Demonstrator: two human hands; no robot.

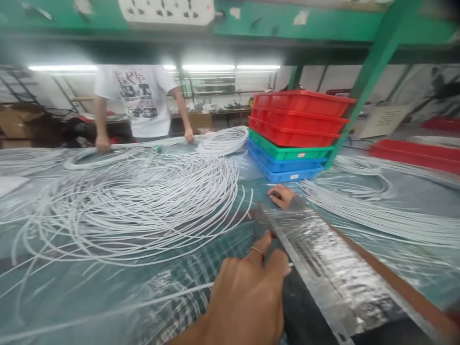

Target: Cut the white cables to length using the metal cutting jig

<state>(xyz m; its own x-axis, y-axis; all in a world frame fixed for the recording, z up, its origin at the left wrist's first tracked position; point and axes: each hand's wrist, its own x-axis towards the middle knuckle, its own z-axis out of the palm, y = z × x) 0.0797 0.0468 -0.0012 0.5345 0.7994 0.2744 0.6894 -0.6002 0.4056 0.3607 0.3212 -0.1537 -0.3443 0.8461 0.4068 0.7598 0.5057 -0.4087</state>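
Note:
My left hand (247,292), with a ring on one finger, is closed beside the near side of a metal-topped machine (323,254). A white cable (154,304) runs from the lower left into this hand, and a small white tip shows by the thumb. Past the machine's far end is my right hand (283,195), its fingers curled around something dark that I cannot make out. My right forearm lies along the machine's right side. A big loose coil of white cables (143,201) spreads over the table to the left.
Stacked red, green and blue trays (294,120) stand behind my right hand, by a green post (366,81). More white cables (381,211) lie at right, near a red tray (413,155). Across the table, a person in a white shirt (134,98) handles cables. A power strip (168,12) hangs overhead.

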